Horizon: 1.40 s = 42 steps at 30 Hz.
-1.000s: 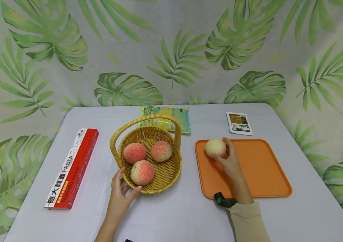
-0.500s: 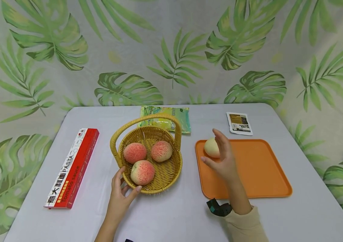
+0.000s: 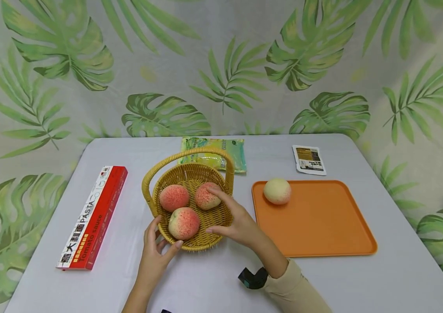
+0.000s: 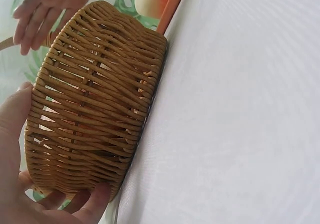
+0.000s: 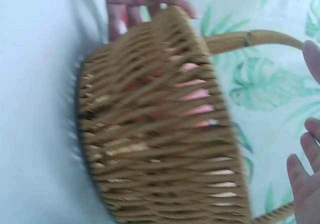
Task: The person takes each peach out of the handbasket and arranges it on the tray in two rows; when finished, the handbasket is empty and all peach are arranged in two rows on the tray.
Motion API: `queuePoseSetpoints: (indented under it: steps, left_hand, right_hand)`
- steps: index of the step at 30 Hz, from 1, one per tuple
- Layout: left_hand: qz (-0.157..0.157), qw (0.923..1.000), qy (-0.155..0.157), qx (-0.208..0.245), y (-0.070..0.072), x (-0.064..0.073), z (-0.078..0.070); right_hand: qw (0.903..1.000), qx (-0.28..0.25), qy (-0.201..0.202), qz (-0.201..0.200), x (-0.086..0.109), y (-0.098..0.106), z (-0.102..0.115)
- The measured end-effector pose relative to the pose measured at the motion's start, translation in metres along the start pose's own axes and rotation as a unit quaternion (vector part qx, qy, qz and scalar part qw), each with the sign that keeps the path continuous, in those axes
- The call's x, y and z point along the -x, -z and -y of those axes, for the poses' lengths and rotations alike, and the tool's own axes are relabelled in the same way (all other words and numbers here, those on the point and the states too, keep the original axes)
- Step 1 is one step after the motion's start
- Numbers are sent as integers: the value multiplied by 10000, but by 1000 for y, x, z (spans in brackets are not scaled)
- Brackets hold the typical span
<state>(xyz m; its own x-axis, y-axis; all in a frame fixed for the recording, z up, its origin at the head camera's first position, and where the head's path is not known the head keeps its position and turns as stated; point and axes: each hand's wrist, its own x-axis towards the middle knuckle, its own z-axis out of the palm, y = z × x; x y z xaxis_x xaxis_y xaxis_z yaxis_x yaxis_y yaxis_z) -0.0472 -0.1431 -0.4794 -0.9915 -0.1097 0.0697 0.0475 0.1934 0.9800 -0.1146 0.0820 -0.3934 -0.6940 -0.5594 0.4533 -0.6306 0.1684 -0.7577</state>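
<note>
My left hand grips the yellow-brown wicker basket at its front left, thumb at the rim and fingers along the woven side. Three pink-speckled peaches lie in the basket: one at the back left, one at the back right and one at the front. Over the basket's right side my right hand spreads its thumb and fingers, holding nothing; its fingertips overlap the back right peach in the head view. A paler peach sits on the orange tray, in its back left corner.
A red and white pasta box lies at the left. Behind the basket is a green and yellow packet, partly hidden by the handle. A small white and brown sachet lies behind the tray. A leaf-patterned cloth hangs behind the table.
My right hand has let go of the pale peach on the tray and moved left over the basket. The left hand has stayed on the basket.
</note>
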Motion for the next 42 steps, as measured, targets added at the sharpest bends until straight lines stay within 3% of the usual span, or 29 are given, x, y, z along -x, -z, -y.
queuePoseSetpoints:
  steps: [4,7,22,34,42]
  left_hand:
    - [14,10000,-88,-37,0,-1,1]
    - [28,9999,-118,-41,0,-1,1]
    - [71,9999,-46,-60,1,0,-1]
    - [39,9999,-29,-155,1,0,-1]
    - [30,9998,-61,-196,1,0,-2]
  right_hand:
    - [9994,121,-166,296,0,-18,-26]
    - [9988,108,-73,462,-1,-24,-33]
    - [9899,400,-425,1291,-13,-27,-37]
    - [9745,809,-653,1989,-23,-27,-39]
    - [9656,803,-698,2371,-27,-29,-42]
